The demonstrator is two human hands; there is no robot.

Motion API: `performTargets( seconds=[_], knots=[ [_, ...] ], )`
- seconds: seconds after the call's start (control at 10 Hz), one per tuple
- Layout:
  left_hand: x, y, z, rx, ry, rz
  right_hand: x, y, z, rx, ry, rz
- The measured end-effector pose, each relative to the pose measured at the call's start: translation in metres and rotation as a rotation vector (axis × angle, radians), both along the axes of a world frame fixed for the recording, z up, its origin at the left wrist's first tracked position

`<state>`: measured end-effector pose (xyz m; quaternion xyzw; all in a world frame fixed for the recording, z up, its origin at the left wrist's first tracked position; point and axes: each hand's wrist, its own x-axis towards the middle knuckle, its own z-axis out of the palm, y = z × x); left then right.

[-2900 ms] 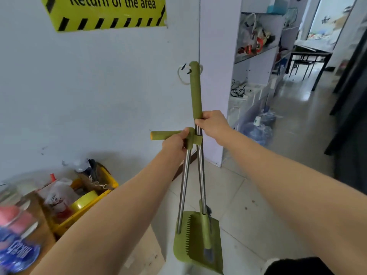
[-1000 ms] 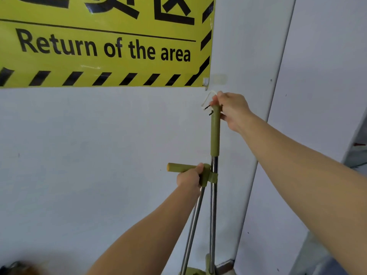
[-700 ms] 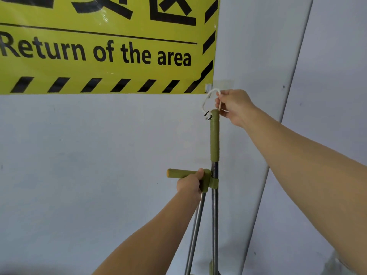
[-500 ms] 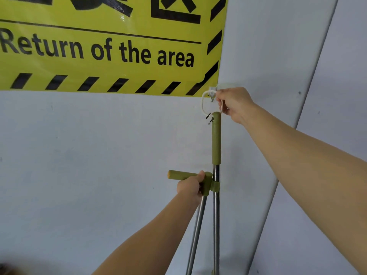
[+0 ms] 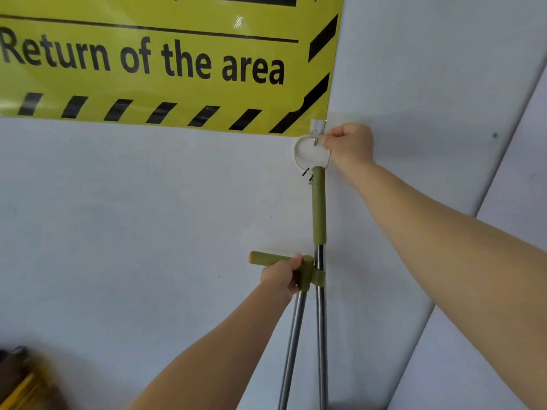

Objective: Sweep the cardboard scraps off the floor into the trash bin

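R hand (image 5: 349, 146) pinches cord loop (image 5: 296, 153) at hook (image 5: 317, 127), L hand (image 5: 279, 276) grips dustpan handle (image 5: 266, 258) below hook: seat loop fully before easing wt off.

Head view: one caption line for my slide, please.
Right hand holds the white loop of the broom at the wall hook; left hand grips the dustpan handle.

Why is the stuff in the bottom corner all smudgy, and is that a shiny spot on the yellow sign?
Head view: the yellow and brown things in the bottom-left corner are too blurred to name. Head view: yes, a small white glare streak sits near the top of the yellow sign. Head view: the green handle looks sharp, under soft, even light.
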<state>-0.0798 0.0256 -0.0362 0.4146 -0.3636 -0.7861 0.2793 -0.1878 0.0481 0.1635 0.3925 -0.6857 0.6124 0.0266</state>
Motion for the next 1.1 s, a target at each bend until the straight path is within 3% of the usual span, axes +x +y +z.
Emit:
performTargets(
  seconds=[0.5,0.8,1.0,1.1],
  knots=[
    [-0.003,0.005,-0.049,0.047,-0.098,0.076,-0.007,-0.001,-0.062,-0.015,-0.094,0.073],
    [0.009,0.014,-0.042,0.007,-0.167,0.065,0.012,0.022,-0.077,-0.131,-0.163,0.054],
    [0.037,0.030,-0.012,-0.156,-0.288,0.004,0.055,0.046,-0.085,-0.177,-0.143,0.155],
    [0.057,0.032,0.010,-0.347,-0.245,0.096,0.078,0.053,-0.096,-0.207,-0.189,0.191]
  ],
)
